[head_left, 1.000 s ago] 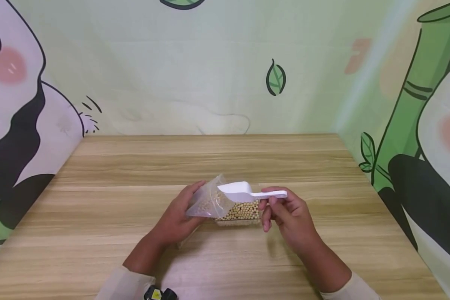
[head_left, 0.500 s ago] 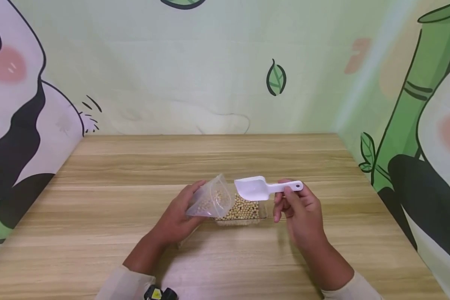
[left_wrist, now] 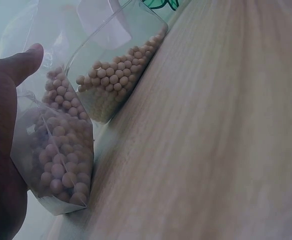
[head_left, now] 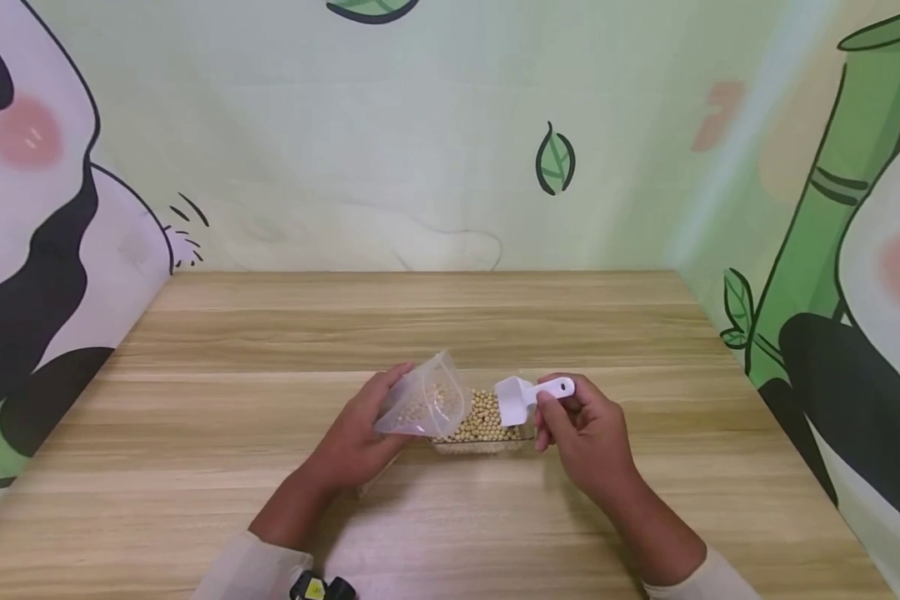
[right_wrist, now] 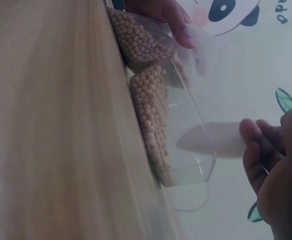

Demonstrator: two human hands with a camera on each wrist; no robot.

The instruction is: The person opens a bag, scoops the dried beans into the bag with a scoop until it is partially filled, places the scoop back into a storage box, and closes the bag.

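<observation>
My left hand [head_left: 363, 429] grips a clear plastic bag [head_left: 424, 396] around its side, the bag's mouth facing right over a clear box [head_left: 480, 447]. Round tan soybeans [left_wrist: 58, 165] fill the lower part of the bag. More soybeans [right_wrist: 148, 110] lie in the box, heaped along its bottom. In my right hand [head_left: 588, 433], thumb and fingers pinch the handle of a white scoop [head_left: 513, 402]. Its blade tilts down at the right part of the box, and in the right wrist view the tip shows inside the rim, above the beans.
The box and bag stand on a wood-grain table [head_left: 270, 317]. Behind it hangs a pale green backdrop [head_left: 420, 150] printed with pandas, leaves and bamboo. A small black device [head_left: 321, 587] sits by the left sleeve.
The scoop moved from the bag's mouth to the right, then came back left and tipped down at the box. The left hand and bag stay nearly still.
</observation>
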